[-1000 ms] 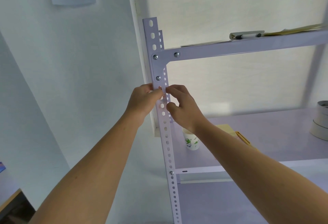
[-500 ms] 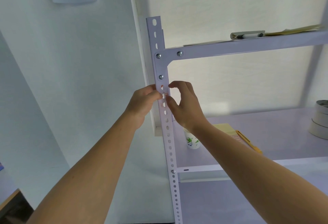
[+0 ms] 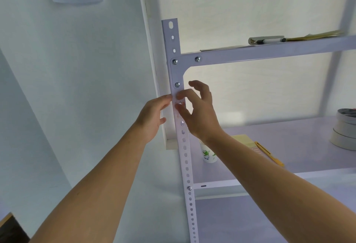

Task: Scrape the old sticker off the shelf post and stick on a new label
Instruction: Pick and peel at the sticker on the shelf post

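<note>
We face a white shelf post [image 3: 184,146] pierced with a row of holes. Its long axis runs nearly upright through the middle of the view, top leaning slightly left, flat face toward us. Behind it a shelf board [image 3: 289,136] carries a paper cup [image 3: 209,155], a yellow cutter [image 3: 269,154] and stacked tape rolls [image 3: 344,131].

Both bare forearms reach up from below. Half a second ago the two hands crowded together on the post. Now the right hand [image 3: 200,113] has spread wider, one finger lifted clear. The left hand [image 3: 153,115] has dropped its thumb away.

The left hand's fingers, only lightly bent, touch the post's left edge and hold nothing. The right hand is loosely curved, its thumb and one fingertip set on the post face.

Between them lies the small label [image 3: 180,104], faintly reddish, just under the bracket's lowest bolt. We cannot tell whether the fingers pinch it or press it, nor which way its long side runs.
</note>
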